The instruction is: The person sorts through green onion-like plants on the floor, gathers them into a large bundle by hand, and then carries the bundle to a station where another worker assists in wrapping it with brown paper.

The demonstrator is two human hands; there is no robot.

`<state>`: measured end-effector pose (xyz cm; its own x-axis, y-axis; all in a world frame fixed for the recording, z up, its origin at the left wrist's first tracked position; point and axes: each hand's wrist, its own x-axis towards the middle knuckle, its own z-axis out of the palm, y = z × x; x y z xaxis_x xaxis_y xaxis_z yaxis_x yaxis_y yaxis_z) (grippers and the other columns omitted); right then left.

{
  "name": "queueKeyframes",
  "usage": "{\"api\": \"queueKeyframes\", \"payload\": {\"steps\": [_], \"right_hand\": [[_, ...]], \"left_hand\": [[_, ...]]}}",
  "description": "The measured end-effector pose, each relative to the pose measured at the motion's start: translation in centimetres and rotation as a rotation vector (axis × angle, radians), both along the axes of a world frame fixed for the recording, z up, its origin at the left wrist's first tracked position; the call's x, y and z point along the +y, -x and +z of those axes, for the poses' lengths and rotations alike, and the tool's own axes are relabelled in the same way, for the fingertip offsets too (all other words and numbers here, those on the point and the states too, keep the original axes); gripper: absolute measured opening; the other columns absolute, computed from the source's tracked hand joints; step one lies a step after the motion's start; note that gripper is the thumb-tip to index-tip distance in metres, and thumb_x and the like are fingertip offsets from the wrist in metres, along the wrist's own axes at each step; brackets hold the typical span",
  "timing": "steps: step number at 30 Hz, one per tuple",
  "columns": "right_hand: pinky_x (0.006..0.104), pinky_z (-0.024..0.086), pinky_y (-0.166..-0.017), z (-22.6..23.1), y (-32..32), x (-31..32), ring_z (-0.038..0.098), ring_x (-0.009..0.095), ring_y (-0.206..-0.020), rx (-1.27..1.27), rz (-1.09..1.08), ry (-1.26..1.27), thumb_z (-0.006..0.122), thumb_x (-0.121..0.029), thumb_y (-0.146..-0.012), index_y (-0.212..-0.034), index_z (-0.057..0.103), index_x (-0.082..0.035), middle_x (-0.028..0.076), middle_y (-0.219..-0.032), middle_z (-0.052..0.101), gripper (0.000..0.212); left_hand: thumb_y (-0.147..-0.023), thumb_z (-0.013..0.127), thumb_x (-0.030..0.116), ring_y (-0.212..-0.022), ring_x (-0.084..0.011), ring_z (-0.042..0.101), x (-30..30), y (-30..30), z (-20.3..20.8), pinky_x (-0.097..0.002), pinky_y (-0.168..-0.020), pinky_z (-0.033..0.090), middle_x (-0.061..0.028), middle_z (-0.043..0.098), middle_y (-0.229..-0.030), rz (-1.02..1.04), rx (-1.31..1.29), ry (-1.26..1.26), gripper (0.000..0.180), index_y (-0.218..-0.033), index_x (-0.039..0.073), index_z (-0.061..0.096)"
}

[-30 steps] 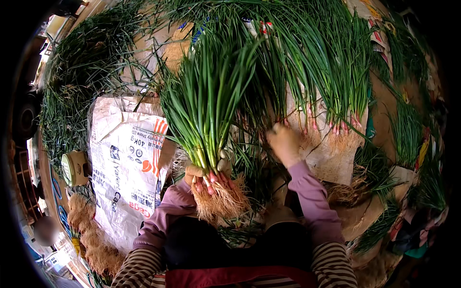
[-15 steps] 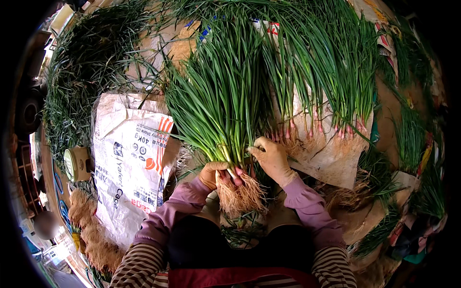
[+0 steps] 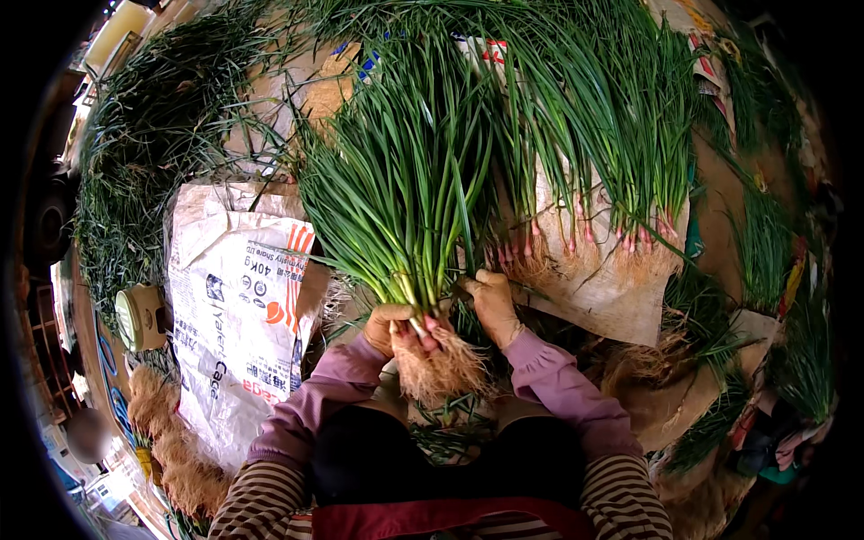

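Observation:
My left hand (image 3: 385, 326), in a tan glove, is closed round the base of a thick bunch of green onions (image 3: 396, 198). Its long green leaves fan out away from me. The pinkish bulbs and the shaggy pale roots (image 3: 438, 360) hang toward my lap. At the right side of the bunch is my gloved right hand (image 3: 495, 306), its fingertips pinched together by the lower leaves. What lies between those fingertips is too small to make out.
More green onions (image 3: 621, 180) lie in small bundles on a flattened sack (image 3: 621, 306) at the right. A printed white sack (image 3: 238, 306) is at the left, beside a pale green container (image 3: 141, 317) and cut roots (image 3: 166, 432). A dark heap of leaves (image 3: 153, 153) lies far left.
My right hand has shifted slightly down and left beside the bunch, its fingers more closed. The left hand and bunch have tilted and moved a little left.

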<state>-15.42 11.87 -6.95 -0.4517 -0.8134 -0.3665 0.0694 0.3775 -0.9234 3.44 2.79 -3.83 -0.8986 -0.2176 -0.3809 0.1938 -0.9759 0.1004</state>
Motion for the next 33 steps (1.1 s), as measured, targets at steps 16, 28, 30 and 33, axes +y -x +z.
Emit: {"api": "queueKeyframes", "payload": {"steps": [16, 28, 30, 33], "right_hand": [[0.034, 0.048, -0.058, 4.5, 10.5, -2.1, 0.058, 0.02, -0.06, 0.716, 0.249, -0.5, 0.06, -0.028, -0.082, -0.086, 0.06, -0.001, 0.013, -0.069, 0.06, 0.027], [0.0269, 0.038, -0.047, 5.8, 2.4, -0.1, 0.042, 0.01, -0.048, -0.008, 0.307, 0.015, 0.057, -0.029, -0.087, -0.072, 0.055, 0.0, 0.004, -0.055, 0.046, 0.033], [0.0275, 0.036, -0.046, 5.5, 1.6, -1.5, 0.04, 0.01, -0.047, 0.07, 0.284, 0.091, 0.059, -0.025, -0.086, -0.07, 0.053, 0.001, 0.003, -0.054, 0.043, 0.031], [0.0309, 0.036, -0.046, 6.9, 0.0, -1.2, 0.041, 0.013, -0.048, 0.236, 0.318, -0.001, 0.061, -0.02, -0.083, -0.07, 0.051, 0.001, 0.007, -0.052, 0.045, 0.026]], "left_hand": [[-0.074, 0.058, 0.017, -0.067, -0.0372, 0.063, -1.0, -0.7, 2.2, -0.045, -0.067, 0.053, -0.0214, 0.064, -0.08, -0.048, -0.098, 0.087, 0.034, -0.09, -0.012, 0.06], [-0.078, 0.054, 0.015, -0.073, -0.0393, 0.063, -0.8, -1.2, 1.1, -0.0469, -0.072, 0.052, -0.0264, 0.062, -0.088, -0.117, 0.041, -0.153, 0.033, -0.092, -0.015, 0.058], [-0.076, 0.056, 0.015, -0.069, -0.0381, 0.063, -0.8, -0.4, 2.3, -0.0436, -0.065, 0.053, -0.025, 0.062, -0.086, -0.105, -0.064, -0.127, 0.034, -0.091, -0.014, 0.058], [-0.074, 0.057, 0.017, -0.063, -0.0363, 0.063, -0.3, -0.2, 3.1, -0.0408, -0.058, 0.054, -0.023, 0.063, -0.085, -0.089, -0.209, -0.041, 0.034, -0.091, -0.013, 0.058]]}}
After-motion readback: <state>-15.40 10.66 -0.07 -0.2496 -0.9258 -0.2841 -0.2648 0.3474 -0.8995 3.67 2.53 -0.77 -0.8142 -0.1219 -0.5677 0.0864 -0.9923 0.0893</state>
